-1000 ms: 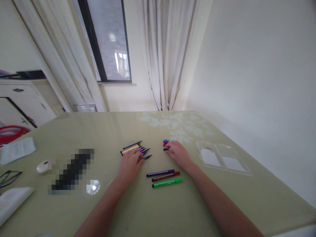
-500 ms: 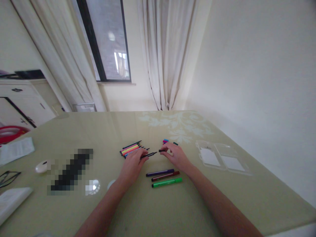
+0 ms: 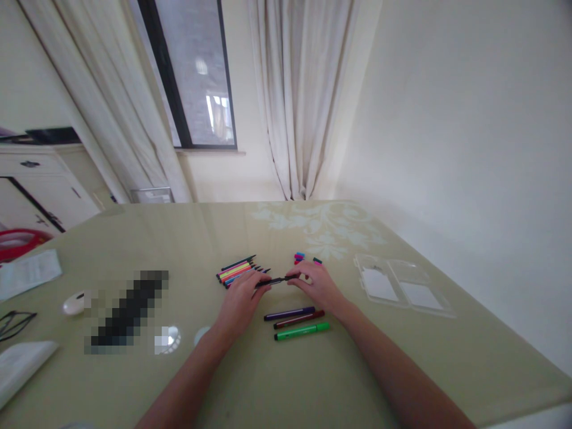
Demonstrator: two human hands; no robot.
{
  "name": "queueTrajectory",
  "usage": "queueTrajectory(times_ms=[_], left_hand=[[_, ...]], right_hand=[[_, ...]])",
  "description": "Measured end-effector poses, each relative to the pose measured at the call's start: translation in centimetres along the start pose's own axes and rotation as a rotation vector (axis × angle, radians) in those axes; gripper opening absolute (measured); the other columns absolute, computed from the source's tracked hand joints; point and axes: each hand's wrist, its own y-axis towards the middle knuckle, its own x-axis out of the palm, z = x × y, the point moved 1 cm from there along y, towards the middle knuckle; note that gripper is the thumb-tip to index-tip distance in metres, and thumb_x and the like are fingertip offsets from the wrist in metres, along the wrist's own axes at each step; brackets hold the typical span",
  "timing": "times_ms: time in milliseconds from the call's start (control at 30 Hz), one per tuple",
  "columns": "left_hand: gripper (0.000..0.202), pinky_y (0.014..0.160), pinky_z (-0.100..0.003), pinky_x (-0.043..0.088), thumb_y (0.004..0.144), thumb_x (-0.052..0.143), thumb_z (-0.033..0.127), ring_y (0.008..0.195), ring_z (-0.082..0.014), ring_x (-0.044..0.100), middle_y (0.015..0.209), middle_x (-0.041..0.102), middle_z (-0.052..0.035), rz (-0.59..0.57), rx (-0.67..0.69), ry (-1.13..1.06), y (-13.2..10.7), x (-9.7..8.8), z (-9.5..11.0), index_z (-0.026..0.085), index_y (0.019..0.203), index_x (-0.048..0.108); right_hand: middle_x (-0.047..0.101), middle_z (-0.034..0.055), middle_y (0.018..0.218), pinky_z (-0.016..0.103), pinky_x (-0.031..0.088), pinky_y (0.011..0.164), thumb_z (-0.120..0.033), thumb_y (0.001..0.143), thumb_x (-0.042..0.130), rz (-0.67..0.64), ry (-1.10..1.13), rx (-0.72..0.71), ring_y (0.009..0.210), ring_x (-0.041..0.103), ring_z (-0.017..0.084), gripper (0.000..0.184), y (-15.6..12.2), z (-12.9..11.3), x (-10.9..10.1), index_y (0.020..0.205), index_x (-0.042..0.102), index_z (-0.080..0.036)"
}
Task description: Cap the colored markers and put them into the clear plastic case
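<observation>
Just beyond the green marker (image 3: 301,331), our two hands work close together above the tabletop (image 3: 250,381). Our left hand (image 3: 243,295) grasps a black marker (image 3: 274,281) by its barrel, nib end pointing right; our right hand (image 3: 318,283) pinches a black cap (image 3: 292,276) at that end, and we cannot tell how far in the nib sits. On the green marker's far side, just beside it, lie a maroon marker (image 3: 299,319) and a dark purple marker (image 3: 289,314), both capped and roughly parallel to it. Farther beyond it and to its left, partly hidden by our left fingers, uncapped markers (image 3: 235,271) lie side by side. Straight beyond it, past our right hand, sit loose coloured caps (image 3: 299,257). To its right, past our right arm (image 3: 384,345), an open clear plastic case (image 3: 401,287) lies near the table's slanting right edge. From the green marker toward us, we have a wide stretch of tabletop between our arms; far beyond it, another broad stretch runs to the back edge, before the curtain (image 3: 304,107). Well to its left rests a white mouse (image 3: 75,304).
</observation>
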Motion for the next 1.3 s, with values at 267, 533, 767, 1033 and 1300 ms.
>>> queueTrajectory(times_ms=[267,533,767,1033,1300], left_hand=[[0.016,0.087,-0.035,0.054,0.098,0.061,0.032,0.095,-0.0225,0.07,0.1,0.076,-0.0044,0.036,0.026,-0.059,-0.1,-0.1,0.6,0.025,0.103,0.075],[0.017,0.085,-0.033,0.055,0.097,0.063,0.032,0.092,-0.021,0.071,0.098,0.077,-0.0043,0.059,0.051,-0.097,-0.2,-0.3,0.7,0.025,0.103,0.077],[0.016,0.084,-0.032,0.054,0.097,0.064,0.031,0.092,-0.0204,0.071,0.099,0.077,-0.0038,0.05,0.054,-0.096,-0.2,-0.4,0.6,0.025,0.101,0.078],[0.014,0.087,-0.033,0.053,0.096,0.066,0.032,0.094,-0.0215,0.07,0.099,0.077,-0.003,0.022,0.011,-0.108,-0.3,-0.2,0.8,0.025,0.102,0.077],[0.008,0.084,-0.034,0.05,0.093,0.064,0.027,0.094,-0.0228,0.067,0.097,0.073,-0.0035,-0.234,0.014,-0.011,-0.9,0.8,1.9,0.023,0.096,0.072]], right_hand=[[0.078,0.004,0.087,0.031,0.052,0.076,-0.047,0.097,0.068,0.012,0.066,0.013,0.083,0.069,0.019,0.026,0.0,-0.4,0.1,0.094,0.079,-0.024],[0.077,0.0031,0.081,0.032,0.053,0.074,-0.049,0.094,0.071,0.049,0.129,0.017,0.076,0.068,0.019,0.027,-0.2,-0.9,-0.3,0.092,0.081,-0.024],[0.076,0.0035,0.077,0.032,0.053,0.071,-0.051,0.092,0.073,0.043,0.154,0.009,0.073,0.067,0.019,0.029,-0.3,-1.1,-0.1,0.089,0.081,-0.023],[0.077,0.003,0.076,0.031,0.053,0.069,-0.051,0.089,0.076,0.013,0.188,0.072,0.07,0.068,0.019,0.028,-0.2,-1.3,-0.4,0.088,0.081,-0.023],[0.077,0.0085,0.116,0.042,0.051,0.1,-0.035,0.105,0.053,0.153,-0.117,0.153,0.109,0.069,0.025,0.028,-0.2,1.1,-1.2,0.114,0.077,-0.023]])
